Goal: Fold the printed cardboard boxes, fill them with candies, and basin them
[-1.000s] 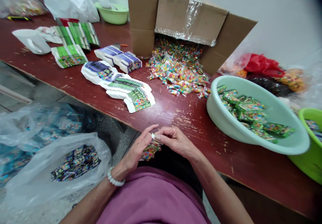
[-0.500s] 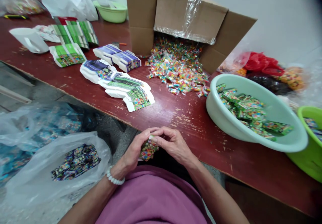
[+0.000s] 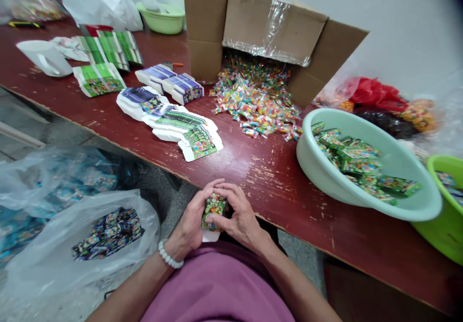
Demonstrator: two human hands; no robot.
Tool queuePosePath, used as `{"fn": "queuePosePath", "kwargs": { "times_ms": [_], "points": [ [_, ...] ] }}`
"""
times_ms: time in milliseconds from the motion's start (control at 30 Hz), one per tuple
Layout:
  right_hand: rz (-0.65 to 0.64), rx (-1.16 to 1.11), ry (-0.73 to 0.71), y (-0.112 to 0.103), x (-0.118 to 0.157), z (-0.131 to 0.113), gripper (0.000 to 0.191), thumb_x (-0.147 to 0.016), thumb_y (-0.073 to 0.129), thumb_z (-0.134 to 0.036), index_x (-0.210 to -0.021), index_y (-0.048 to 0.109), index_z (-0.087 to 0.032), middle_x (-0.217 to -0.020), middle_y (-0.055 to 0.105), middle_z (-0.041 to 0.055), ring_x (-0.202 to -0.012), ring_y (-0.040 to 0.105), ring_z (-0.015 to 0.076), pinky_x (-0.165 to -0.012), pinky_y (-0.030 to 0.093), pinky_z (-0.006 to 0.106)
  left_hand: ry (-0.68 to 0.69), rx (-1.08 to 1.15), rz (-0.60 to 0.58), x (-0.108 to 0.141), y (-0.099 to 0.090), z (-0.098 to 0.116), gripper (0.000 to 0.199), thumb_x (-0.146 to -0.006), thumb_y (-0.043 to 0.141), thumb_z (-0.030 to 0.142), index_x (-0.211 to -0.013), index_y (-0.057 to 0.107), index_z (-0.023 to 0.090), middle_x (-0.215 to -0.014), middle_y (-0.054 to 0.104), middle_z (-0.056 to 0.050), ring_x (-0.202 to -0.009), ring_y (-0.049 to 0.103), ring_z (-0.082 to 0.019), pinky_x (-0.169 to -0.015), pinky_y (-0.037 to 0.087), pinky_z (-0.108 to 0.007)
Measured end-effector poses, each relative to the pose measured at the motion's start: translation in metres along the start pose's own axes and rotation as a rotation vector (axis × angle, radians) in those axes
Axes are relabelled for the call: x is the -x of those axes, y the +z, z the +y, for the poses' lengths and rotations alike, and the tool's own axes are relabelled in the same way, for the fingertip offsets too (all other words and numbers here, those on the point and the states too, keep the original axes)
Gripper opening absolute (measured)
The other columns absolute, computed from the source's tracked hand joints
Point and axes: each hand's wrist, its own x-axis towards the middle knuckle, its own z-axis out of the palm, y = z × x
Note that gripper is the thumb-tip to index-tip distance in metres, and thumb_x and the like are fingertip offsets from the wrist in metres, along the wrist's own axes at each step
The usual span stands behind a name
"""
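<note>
A small green printed candy box point(image 3: 214, 207) is held between my two hands, close to my body and just off the table's front edge. My left hand point(image 3: 191, 218) is closed along its left side. My right hand point(image 3: 241, 216) grips it from the right, the thumb lying across its printed face. A white flap shows at the box's lower end. On the table ahead, a fanned row of flat green cartons point(image 3: 198, 141) lies beside some purple ones point(image 3: 142, 98). Loose wrapped candies point(image 3: 258, 102) spill from a big cardboard box point(image 3: 271, 25).
A pale green basin point(image 3: 365, 206) with several green boxes stands at the right, beside a lime basin point(image 3: 434, 225). Bundled cartons point(image 3: 99, 78) and a white mug point(image 3: 45, 59) are at the left. A plastic bag point(image 3: 36, 269) of dark packets lies below the table edge.
The box has turned in my hands, so its printed face now shows more fully. My right thumb has moved from its top end down across its face.
</note>
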Motion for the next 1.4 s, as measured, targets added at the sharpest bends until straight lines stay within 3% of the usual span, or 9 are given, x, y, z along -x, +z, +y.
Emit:
{"fn": "queuePosePath", "kwargs": {
  "times_ms": [133, 233, 367, 567, 667, 767, 933, 1133, 1400],
  "points": [
    [-0.133, -0.132, 0.128, -0.017, -0.020, 0.012, 0.043, -0.084, 0.075, -0.043, -0.123, 0.066, -0.025, -0.116, 0.068, 0.0081, -0.102, 0.064, 0.0229, -0.088, 0.053, 0.037, -0.102, 0.003, -0.061, 0.009, -0.004, 0.002, 0.058, -0.084, 0.069, 0.026, -0.139, 0.054, 0.030, -0.111, 0.073, -0.003, -0.078, 0.069, -0.015, -0.075, 0.054, -0.028],
    [-0.016, -0.009, 0.274, -0.045, -0.062, 0.041, 0.045, -0.091, 0.063, -0.043, -0.131, 0.060, -0.023, -0.103, 0.070, 0.0074, -0.083, 0.065, 0.0206, -0.076, 0.054, 0.035, -0.198, -0.027, -0.107, 0.018, -0.013, 0.000, 0.061, -0.081, 0.077, 0.031, -0.137, 0.053, 0.026, -0.095, 0.074, -0.007, -0.073, 0.068, -0.016, -0.067, 0.051, -0.025],
    [0.172, 0.592, 0.268, -0.078, -0.129, 0.093, 0.047, -0.092, 0.058, -0.029, -0.137, 0.055, -0.017, -0.136, 0.058, 0.0163, -0.123, 0.052, 0.0291, -0.105, 0.039, 0.046, -0.280, -0.139, -0.100, 0.023, -0.038, -0.001, 0.047, -0.072, 0.085, 0.033, -0.112, 0.062, 0.020, -0.097, 0.073, -0.009, -0.071, 0.065, -0.014, -0.067, 0.050, -0.025],
    [0.109, 0.802, 0.357, -0.081, -0.160, 0.127, 0.028, -0.095, 0.053, -0.029, -0.116, 0.067, -0.017, -0.121, 0.062, 0.0189, -0.114, 0.049, 0.0344, -0.094, 0.042, 0.047, -0.266, -0.661, -0.226, 0.026, -0.096, 0.038, 0.050, -0.061, 0.088, 0.029, -0.107, 0.069, 0.023, -0.085, 0.065, 0.003, -0.075, 0.060, -0.015, -0.065, 0.046, -0.022],
    [0.077, 0.802, 0.340, -0.076, -0.148, 0.123, 0.023, -0.094, 0.052, -0.027, -0.107, 0.067, -0.014, -0.115, 0.061, 0.0214, -0.109, 0.050, 0.0339, -0.090, 0.042, 0.044, -0.455, -0.929, -0.402, 0.029, -0.112, 0.055, 0.040, -0.062, 0.082, 0.025, -0.102, 0.075, 0.022, -0.081, 0.068, 0.002, -0.070, 0.060, -0.017, -0.061, 0.044, -0.024],
    [0.037, 0.755, 0.322, -0.077, -0.132, 0.116, 0.018, -0.092, 0.054, -0.022, -0.101, 0.067, -0.012, -0.107, 0.063, 0.0199, -0.105, 0.054, 0.0317, -0.088, 0.043, 0.041, -0.442, -0.930, -0.485, 0.027, -0.109, 0.059, 0.026, -0.066, 0.077, 0.025, -0.091, 0.073, 0.020, -0.079, 0.069, 0.001, -0.071, 0.060, -0.017, -0.062, 0.044, -0.024],
    [-0.016, 0.550, 0.320, -0.080, -0.097, 0.095, 0.020, -0.087, 0.064, -0.036, -0.094, 0.069, -0.018, -0.088, 0.067, 0.0063, -0.081, 0.061, 0.0202, -0.073, 0.047, 0.032, -0.232, -0.512, -0.301, 0.013, -0.078, 0.049, 0.040, -0.076, 0.071, 0.035, -0.108, 0.055, 0.019, -0.092, 0.072, -0.006, -0.071, 0.067, -0.019, -0.061, 0.048, -0.026],
    [-0.051, -0.288, 0.375, -0.054, -0.051, 0.036, 0.025, -0.086, 0.070, -0.042, -0.097, 0.066, -0.020, -0.084, 0.068, 0.0006, -0.069, 0.059, 0.0148, -0.064, 0.046, 0.027, -0.089, -0.525, -0.257, 0.003, -0.042, 0.038, 0.039, -0.074, 0.061, 0.022, -0.112, 0.051, 0.020, -0.077, 0.066, 0.000, -0.059, 0.065, -0.015, -0.057, 0.050, -0.025],
    [-0.314, 0.002, -0.075, -0.052, -0.041, -0.018, 0.019, -0.095, 0.055, -0.017, -0.103, 0.071, -0.024, -0.101, 0.064, 0.0064, -0.089, 0.061, 0.0174, -0.080, 0.050, 0.031, -0.060, -0.674, -0.336, 0.012, -0.023, 0.036, 0.026, -0.073, 0.060, 0.020, -0.098, 0.052, 0.021, -0.072, 0.056, 0.005, -0.054, 0.052, -0.010, -0.048, 0.045, -0.021]
  ]
}}
